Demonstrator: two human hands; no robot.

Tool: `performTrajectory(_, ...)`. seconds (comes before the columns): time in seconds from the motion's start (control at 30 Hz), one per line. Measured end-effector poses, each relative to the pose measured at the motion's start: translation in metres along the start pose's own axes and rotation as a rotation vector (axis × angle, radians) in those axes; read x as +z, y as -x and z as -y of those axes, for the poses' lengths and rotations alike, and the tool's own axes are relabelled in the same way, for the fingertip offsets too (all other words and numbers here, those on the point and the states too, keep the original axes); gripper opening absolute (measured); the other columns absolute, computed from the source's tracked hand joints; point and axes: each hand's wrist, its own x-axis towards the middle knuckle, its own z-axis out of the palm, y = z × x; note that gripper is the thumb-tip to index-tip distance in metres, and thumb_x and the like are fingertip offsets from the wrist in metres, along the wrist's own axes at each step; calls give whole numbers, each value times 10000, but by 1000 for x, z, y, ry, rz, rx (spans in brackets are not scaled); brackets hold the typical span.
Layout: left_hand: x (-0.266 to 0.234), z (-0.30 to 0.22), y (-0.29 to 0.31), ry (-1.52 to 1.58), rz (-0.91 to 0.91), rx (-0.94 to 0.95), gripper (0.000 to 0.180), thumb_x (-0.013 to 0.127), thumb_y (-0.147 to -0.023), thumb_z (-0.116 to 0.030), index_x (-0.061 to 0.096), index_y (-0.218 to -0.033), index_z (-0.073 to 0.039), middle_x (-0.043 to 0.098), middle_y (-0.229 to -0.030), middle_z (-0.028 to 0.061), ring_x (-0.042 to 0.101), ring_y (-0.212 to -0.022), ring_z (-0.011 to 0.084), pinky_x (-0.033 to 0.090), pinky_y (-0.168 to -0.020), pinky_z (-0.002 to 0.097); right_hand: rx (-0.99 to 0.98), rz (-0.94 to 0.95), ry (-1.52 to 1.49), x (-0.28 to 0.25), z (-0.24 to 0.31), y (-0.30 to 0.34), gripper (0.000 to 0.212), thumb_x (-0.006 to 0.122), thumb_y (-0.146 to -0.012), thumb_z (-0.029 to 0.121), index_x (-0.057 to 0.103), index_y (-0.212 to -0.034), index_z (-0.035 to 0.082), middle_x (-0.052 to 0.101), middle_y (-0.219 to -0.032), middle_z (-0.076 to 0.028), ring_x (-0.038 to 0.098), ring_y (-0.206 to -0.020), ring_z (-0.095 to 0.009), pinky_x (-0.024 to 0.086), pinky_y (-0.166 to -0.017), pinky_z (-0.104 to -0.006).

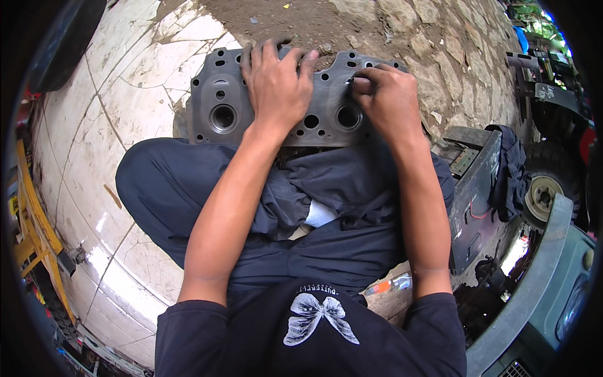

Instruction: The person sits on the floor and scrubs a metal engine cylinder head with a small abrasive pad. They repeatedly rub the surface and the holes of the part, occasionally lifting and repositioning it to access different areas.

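Observation:
A grey metal engine cylinder head [328, 99] lies across the ground just beyond my folded legs, its flat face up. Round valve openings and small bolt holes pierce that face. My left hand [278, 88] rests palm down on its left-middle part, fingers spread toward the far edge. Over the right part, my right hand [394, 103] is closed in a pinch near the right valve opening. A tiny shiny tip shows at its thumb and fingertips; the rest of what it grips is hidden.
Cracked pale tiles [138, 81] spread to the left, with bare soil and stone paving [433, 60] beyond. At right stand a dark metal box [468, 207] with a dark cloth [507, 169] over it, a wheel [543, 196] and a green vehicle part [575, 283]. A yellow frame [39, 220] stands far left.

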Motion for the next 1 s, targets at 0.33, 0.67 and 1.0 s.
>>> performTrajectory(0.33, 1, 1, 1, 9, -12, 2, 410, 623, -1026, -418, 800, -1070, -51, 653, -1221, 245, 557, -1258, 429, 274, -1227, 574, 41, -43, 14, 0, 1, 5, 217, 798, -779, 67, 812, -986, 4, 756, -912, -228, 749, -825, -390, 597, -780, -441)
performTrajectory(0.67, 1, 1, 0, 13, 4, 10, 418, 604, -1040, -417, 799, -1081, -49, 651, -1224, 248, 554, -1260, 429, 276, -1225, 577, 35, -33, 29, 0, 5, 6, 213, 814, -780, 70, 805, -976, -10, 755, -900, -220, 745, -813, -384, 595, -768, -437)
performTrajectory(1.0, 0, 1, 0, 15, 13, -6, 410, 601, -1042, -419, 798, -1099, -63, 656, -1233, 242, 553, -1272, 418, 271, -1235, 565, 148, -49, -103, 1, 1, 8, 218, 801, -774, 54, 801, -985, -1, 756, -907, -214, 744, -826, -386, 595, -788, -442)
